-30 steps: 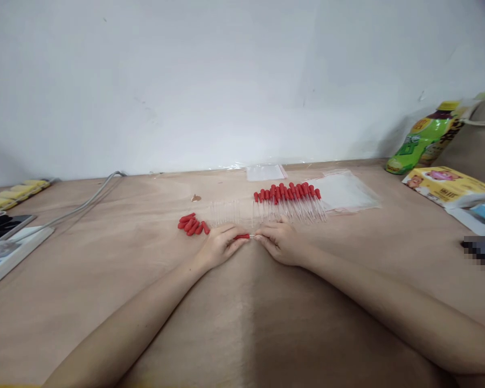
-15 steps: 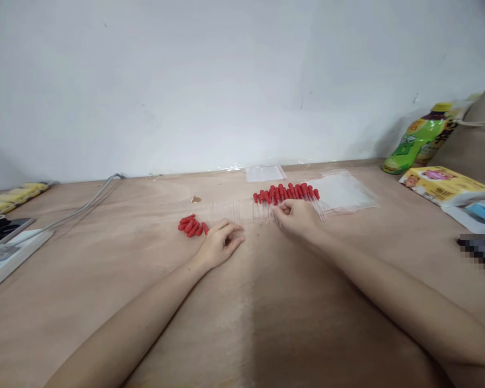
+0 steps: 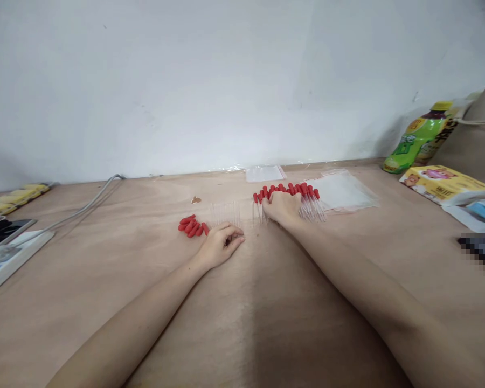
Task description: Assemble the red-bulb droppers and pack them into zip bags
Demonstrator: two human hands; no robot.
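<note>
My right hand (image 3: 283, 207) lies over a row of clear droppers with red rubber bulbs (image 3: 303, 196), its fingers curled down onto them; whether it grips one is hidden. My left hand (image 3: 221, 243) rests on the wooden table (image 3: 105, 280) with fingers loosely curled and apart, nothing visible in it. Just left of it lies a small pile of loose red rubber bulbs (image 3: 192, 226). A row of bare clear glass tubes (image 3: 226, 214) lies between the pile and the capped droppers, right beyond my left fingers.
Clear plastic bags (image 3: 341, 191) lie behind the droppers, a smaller one (image 3: 264, 173) near the wall. At right stand a green bottle (image 3: 418, 137), a yellow packet (image 3: 447, 186) and a brown hat (image 3: 475, 134). A power strip (image 3: 8, 256) and grey cable (image 3: 84, 205) are at left.
My hands held a red-bulbed dropper between them a second ago. My right hand carried it back to the capped row and now lies on it. My left hand stayed put, now holding nothing.
</note>
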